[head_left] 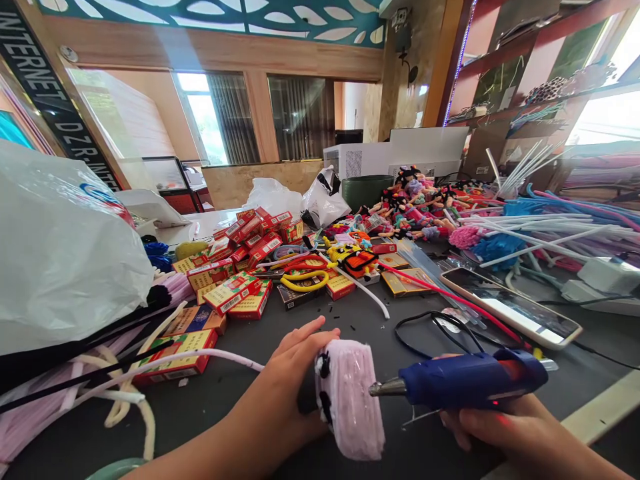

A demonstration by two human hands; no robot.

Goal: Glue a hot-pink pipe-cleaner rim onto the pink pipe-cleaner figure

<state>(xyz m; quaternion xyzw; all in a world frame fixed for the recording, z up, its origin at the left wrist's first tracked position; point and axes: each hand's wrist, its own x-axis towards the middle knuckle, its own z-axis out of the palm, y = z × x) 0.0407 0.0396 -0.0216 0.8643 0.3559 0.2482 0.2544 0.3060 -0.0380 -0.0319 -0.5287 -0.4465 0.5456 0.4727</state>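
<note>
My left hand (293,383) is closed around a small block covered in rows of pale pink pipe cleaner (353,400). Black patches mark the block's left face, and a pale pink strand (210,353) runs leftward from behind my hand. In my right hand (505,427) is a blue hot glue gun (470,380), its metal nozzle pointing left at the block's right side. The tip appears to touch the pink surface or sit very near it; I cannot tell which. A thin glue string hangs under the gun, and shiny streaks show on the block.
Red and yellow small boxes (240,293) pile up beyond my left hand, beside pliers with red handles (300,263). A phone (510,307) and a black cable (400,327) lie behind the glue gun. White plastic bag (65,247) stands left; pipe cleaners (550,230) spread right.
</note>
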